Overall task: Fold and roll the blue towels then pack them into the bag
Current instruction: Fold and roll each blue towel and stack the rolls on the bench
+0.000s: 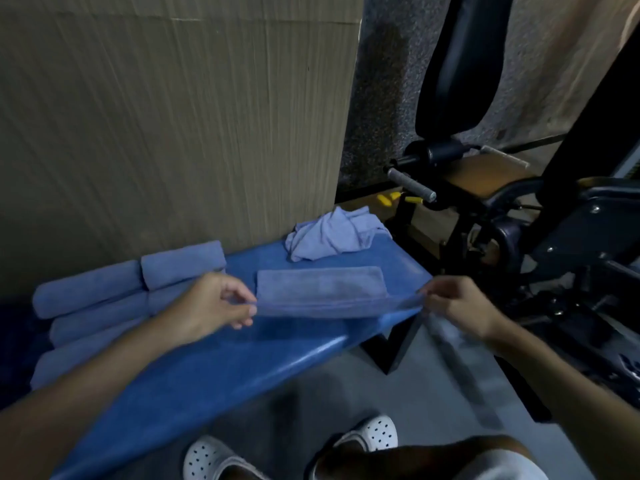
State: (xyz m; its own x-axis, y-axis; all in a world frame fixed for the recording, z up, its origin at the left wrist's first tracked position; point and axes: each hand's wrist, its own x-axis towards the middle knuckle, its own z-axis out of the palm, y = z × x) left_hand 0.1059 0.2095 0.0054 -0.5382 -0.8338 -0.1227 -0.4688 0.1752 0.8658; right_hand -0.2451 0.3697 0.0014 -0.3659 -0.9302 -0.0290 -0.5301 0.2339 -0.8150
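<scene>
The left hand [221, 303] and the right hand [457, 306] each pinch one near corner of the folded towel [320, 292], which lies on the blue worktop [207, 368] with its long axis running between them, equally near to both.

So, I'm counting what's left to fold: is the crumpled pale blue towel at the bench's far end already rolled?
No, the crumpled pale blue towel lies bunched and unrolled.

Bare forearms, no sleeves — white perforated clogs [372, 434] and pale shorts [502, 465].
</scene>
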